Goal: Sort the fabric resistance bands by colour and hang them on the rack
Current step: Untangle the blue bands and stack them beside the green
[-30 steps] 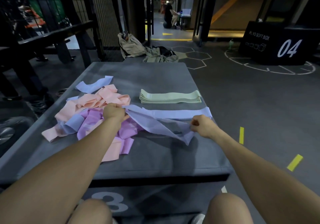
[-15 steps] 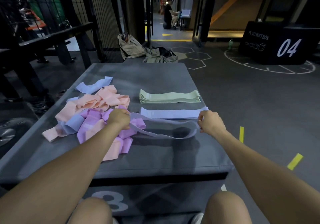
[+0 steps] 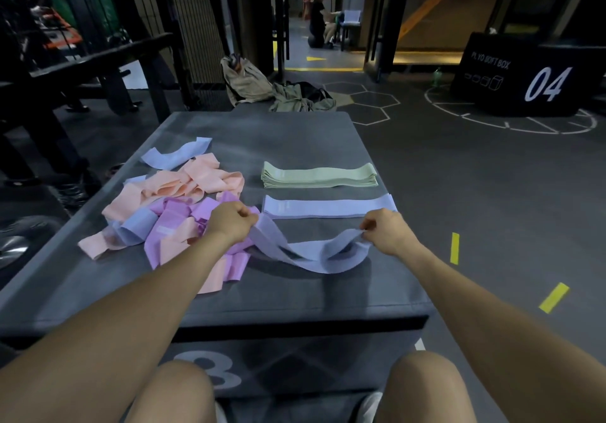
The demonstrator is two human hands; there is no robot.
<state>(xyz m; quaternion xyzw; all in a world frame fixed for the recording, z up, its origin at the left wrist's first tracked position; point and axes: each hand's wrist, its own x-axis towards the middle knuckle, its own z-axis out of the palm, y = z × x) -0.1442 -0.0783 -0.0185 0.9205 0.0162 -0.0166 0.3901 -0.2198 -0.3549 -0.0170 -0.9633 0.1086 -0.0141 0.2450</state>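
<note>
Blue band [image 3: 308, 254] betw. L hand [image 3: 229, 222] & R hand [image 3: 385, 231], sagging.

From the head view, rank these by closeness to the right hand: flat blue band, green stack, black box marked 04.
1. Flat blue band, just beyond the right hand, to its left.
2. Green stack, farther back on the grey box.
3. Black box marked 04, far right, on the floor.

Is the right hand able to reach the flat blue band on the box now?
Probably yes: the flat blue band lies just beyond the right hand with nothing between, but that hand pinches the sagging blue band, also held by the left hand.
</note>
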